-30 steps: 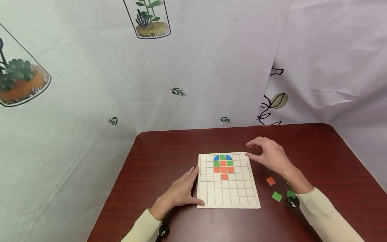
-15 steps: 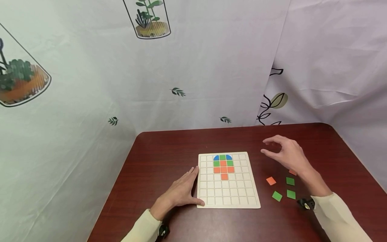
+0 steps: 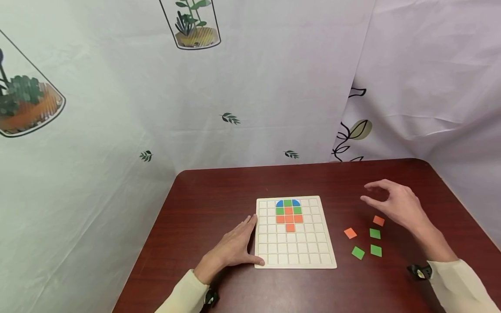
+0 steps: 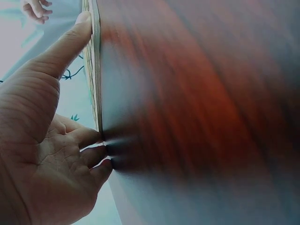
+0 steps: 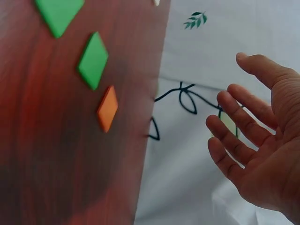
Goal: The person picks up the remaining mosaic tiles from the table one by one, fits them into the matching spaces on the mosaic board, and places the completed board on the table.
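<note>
Your left grip [image 3: 232, 248] is spread wide without clasping anything, fingertips touching the left edge of the board [image 3: 295, 250] and thumb at its near corner. The board lies flat mid-counter [image 3: 219, 191], with blue, green and orange pieces [image 3: 289, 219] set in its top four rows. Your right grip [image 3: 401, 204] is empty, thumb and fingers well parted, above the counter near one of two loose orange tiles [image 3: 378, 220]. Three loose green tiles [image 3: 375, 234] lie nearby, right of the board.
</note>
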### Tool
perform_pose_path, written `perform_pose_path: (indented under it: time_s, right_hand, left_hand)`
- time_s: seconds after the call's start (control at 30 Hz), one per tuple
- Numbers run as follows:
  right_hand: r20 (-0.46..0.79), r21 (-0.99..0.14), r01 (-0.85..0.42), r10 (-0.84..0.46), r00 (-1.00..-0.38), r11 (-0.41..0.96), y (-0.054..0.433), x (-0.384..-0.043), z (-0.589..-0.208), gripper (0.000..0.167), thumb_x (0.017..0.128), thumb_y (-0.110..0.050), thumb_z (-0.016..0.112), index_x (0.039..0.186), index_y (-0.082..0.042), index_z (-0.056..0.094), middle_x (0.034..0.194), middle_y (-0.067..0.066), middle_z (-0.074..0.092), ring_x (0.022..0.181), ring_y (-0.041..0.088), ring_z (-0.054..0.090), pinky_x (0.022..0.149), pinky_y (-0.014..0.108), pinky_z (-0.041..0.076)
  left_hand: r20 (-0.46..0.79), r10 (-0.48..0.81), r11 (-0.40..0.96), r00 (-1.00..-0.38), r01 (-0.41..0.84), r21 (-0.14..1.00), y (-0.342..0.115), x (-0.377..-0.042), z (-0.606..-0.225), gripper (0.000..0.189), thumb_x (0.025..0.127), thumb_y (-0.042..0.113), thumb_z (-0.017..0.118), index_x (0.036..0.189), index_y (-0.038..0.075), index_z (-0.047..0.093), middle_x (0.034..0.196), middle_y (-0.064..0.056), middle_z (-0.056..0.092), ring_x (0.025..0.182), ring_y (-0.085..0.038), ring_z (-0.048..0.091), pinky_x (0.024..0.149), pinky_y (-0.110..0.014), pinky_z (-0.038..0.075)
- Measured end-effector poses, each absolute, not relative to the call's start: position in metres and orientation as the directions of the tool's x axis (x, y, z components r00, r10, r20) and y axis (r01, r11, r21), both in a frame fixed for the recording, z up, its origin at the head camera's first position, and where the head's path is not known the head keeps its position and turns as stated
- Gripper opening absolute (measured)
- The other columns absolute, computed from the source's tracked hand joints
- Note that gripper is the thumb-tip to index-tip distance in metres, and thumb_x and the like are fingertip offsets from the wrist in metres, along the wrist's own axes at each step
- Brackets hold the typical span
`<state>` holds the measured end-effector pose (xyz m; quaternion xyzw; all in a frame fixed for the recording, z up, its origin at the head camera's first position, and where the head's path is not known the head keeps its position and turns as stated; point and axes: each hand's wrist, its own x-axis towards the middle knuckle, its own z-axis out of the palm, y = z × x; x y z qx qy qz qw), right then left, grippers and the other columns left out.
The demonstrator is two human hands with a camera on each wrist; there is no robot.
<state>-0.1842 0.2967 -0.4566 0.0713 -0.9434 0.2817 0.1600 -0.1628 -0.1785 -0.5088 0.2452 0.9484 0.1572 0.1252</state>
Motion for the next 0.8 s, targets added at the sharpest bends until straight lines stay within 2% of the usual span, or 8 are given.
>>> perform_pose_path:
  time_s: [0.2,0.33,0.5,0.63,0.8]
  right_hand:
    - [0.305,-0.496,-0.19,-0.035,-0.952,0.847,0.31,-0.178,-0.466,0.043,0.083,-0.031,0.092,0.117,-0.01,0.078,0.117,0.021,0.074,0.1,0.044,0.065,0.068,0.052,0.049]
    - [0.261,-0.489,-0.174,-0.046,-0.964,0.855,0.317,-0.174,-0.473,0.046,0.083,-0.032,0.092,0.118,-0.007,0.078,0.119,0.025,0.072,0.104,0.047,0.064,0.073,0.061,0.05]
    - [0.192,-0.486,-0.152,-0.065,-0.979,0.861,0.326,-0.17,-0.479,0.049,0.084,-0.033,0.092,0.119,-0.003,0.076,0.122,0.029,0.07,0.108,0.05,0.062,0.077,0.067,0.051]
    - [0.138,-0.479,-0.144,-0.088,-0.986,0.866,0.333,-0.168,-0.485,0.05,0.084,-0.035,0.091,0.119,-0.002,0.077,0.12,0.029,0.071,0.107,0.049,0.064,0.076,0.066,0.053]
    - [0.105,-0.47,-0.124,-0.084,-0.991,0.874,0.335,-0.165,-0.493,0.054,0.084,-0.044,0.091,0.117,-0.003,0.078,0.111,0.021,0.076,0.098,0.04,0.068,0.07,0.057,0.053]
  left_hand:
    - [-0.158,0.51,0.831,-0.845,0.437,0.345,-0.178,-0.163,-0.508,0.136,0.073,0.067,0.09,0.169,0.002,0.019,0.175,-0.014,0.025,0.16,-0.03,0.027,0.118,-0.054,0.042]
    - [-0.157,0.515,0.83,-0.843,0.443,0.339,-0.177,-0.164,-0.507,0.136,0.073,0.067,0.09,0.169,0.002,0.019,0.174,-0.014,0.025,0.16,-0.03,0.027,0.118,-0.054,0.041]
    - [-0.156,0.52,0.829,-0.84,0.453,0.328,-0.178,-0.164,-0.507,0.136,0.073,0.067,0.09,0.169,0.001,0.019,0.174,-0.014,0.025,0.16,-0.03,0.027,0.118,-0.054,0.042]
    - [-0.156,0.525,0.829,-0.836,0.462,0.315,-0.178,-0.165,-0.506,0.136,0.074,0.067,0.089,0.169,0.001,0.019,0.174,-0.015,0.024,0.16,-0.03,0.027,0.118,-0.053,0.042]
    - [-0.167,0.524,0.832,-0.835,0.46,0.308,-0.178,-0.165,-0.506,0.136,0.074,0.068,0.089,0.169,0.001,0.018,0.175,-0.015,0.024,0.16,-0.03,0.026,0.118,-0.053,0.042]
